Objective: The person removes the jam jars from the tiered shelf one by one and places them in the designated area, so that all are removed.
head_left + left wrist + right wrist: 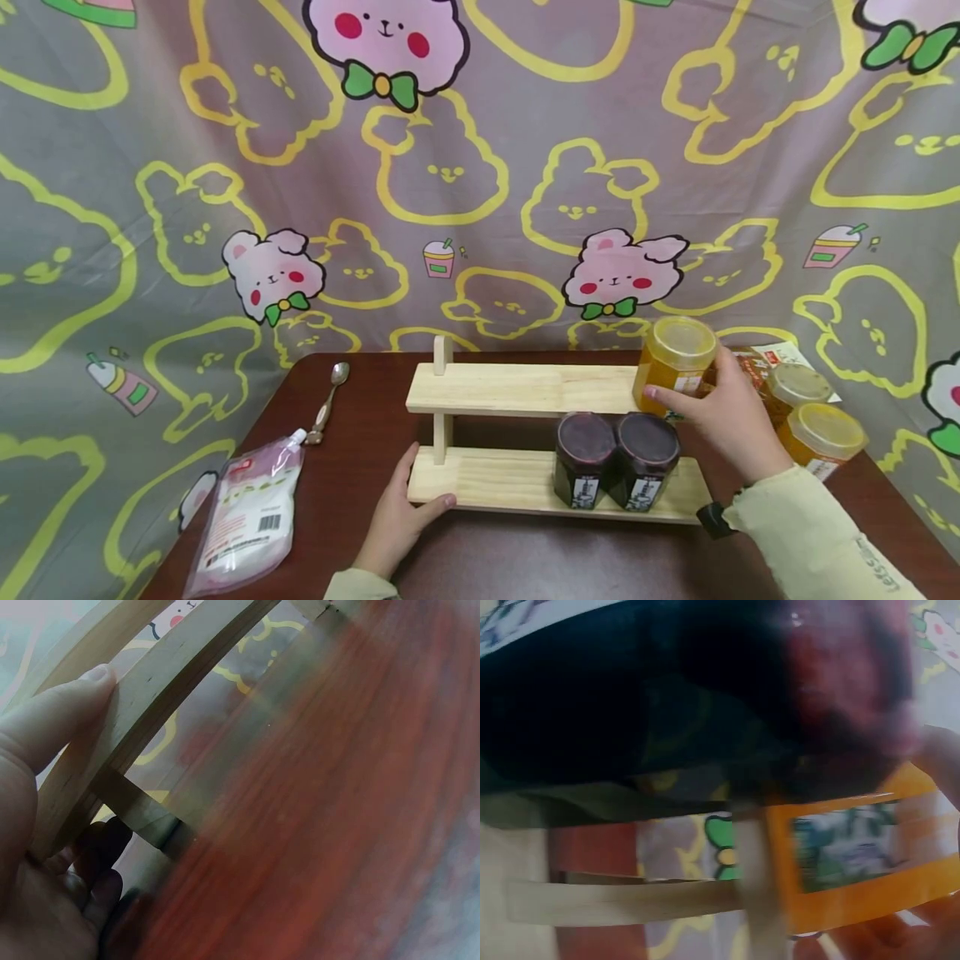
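A two-tier wooden rack (487,390) stands on the table. My left hand (400,518) grips the left end of its lower board; in the left wrist view the thumb (75,705) lies on the wood and the other fingers curl below. At the right end of the upper board, my right hand (731,417) holds a honey-coloured jar (678,354) between thumb and fingers. Whether that jar's base touches the board cannot be told. Two dark jars (585,458) with purplish lids sit side by side on the lower board; one dark jar (667,690) fills much of the right wrist view.
Two more amber jars (821,433) stand at the right, near a printed packet (772,357). On the left lie a clear-and-white spouted pouch (251,517) and a spoon (328,404). A patterned curtain (480,242) hangs behind the dark wooden table (337,492).
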`<state>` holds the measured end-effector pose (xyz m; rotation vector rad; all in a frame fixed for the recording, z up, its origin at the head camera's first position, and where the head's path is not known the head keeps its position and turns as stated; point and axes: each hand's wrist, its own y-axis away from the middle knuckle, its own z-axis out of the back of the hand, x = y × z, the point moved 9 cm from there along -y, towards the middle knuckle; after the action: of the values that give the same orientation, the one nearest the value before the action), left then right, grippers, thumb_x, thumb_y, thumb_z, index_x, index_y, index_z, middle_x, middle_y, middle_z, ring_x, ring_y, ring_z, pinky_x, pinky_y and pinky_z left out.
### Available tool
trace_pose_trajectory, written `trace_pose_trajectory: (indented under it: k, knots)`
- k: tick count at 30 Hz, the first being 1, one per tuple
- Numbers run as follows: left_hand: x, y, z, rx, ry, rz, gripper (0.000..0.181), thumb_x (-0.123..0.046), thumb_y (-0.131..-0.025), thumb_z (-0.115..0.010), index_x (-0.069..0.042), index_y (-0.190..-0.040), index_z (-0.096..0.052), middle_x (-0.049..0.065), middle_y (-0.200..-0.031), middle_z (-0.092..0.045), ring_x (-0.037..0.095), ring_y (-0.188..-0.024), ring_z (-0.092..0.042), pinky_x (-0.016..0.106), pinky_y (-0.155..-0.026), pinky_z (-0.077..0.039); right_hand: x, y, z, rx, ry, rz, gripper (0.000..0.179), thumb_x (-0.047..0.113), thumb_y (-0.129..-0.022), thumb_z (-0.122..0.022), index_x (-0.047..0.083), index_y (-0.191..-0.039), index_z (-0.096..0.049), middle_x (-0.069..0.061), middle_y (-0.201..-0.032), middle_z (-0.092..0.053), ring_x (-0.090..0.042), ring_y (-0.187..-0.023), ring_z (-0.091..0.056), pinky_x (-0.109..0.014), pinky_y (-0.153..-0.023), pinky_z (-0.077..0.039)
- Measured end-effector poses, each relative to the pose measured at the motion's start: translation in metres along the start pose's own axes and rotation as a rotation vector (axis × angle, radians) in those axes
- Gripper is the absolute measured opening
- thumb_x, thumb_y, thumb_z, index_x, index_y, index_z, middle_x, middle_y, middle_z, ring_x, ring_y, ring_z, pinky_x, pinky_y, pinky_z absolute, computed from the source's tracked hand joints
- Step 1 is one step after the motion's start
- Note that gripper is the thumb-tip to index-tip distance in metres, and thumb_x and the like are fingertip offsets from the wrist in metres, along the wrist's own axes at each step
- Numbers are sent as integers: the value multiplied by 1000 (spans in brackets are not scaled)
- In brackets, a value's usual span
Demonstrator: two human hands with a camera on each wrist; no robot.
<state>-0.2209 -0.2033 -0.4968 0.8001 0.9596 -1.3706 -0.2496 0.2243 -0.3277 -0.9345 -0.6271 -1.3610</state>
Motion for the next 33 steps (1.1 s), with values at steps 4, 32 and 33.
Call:
trace_pose_trajectory:
  k: [4,32,33]
  knots:
    - [0,1,1,-2,-2,0,105,-31,-74,-91,-5,-156,-30,22,-153,-42,38,-140,-40,57,-115,-29,-10,0,-8,-19,-23,-2,88,42,-84,-81,8,-151,-34,-23,-140,-48,-46,-123,-52,-66,-97,-45]
    - [-3,1,2,-1,-18,-5,107,-34,-73,-91,-5,-156,-29,22,-154,-41,39,-140,-39,58,-113,-30,-36,28,11,-259,14,-60,80,36,-85,-82,12,-148,-40,-17,-131,-59,1,-97,-53,-8,-72,-45]
    - [-3,1,2,0,-18,-4,107,-34,-74,-91,-5,-157,-29,22,-154,-41,39,-140,-39,58,-113,-30,-37,28,13,-259,14,-57,80,35,-85,-82,12,-148,-40,-17,-132,-58,4,-98,-52,-8,-72,-44]
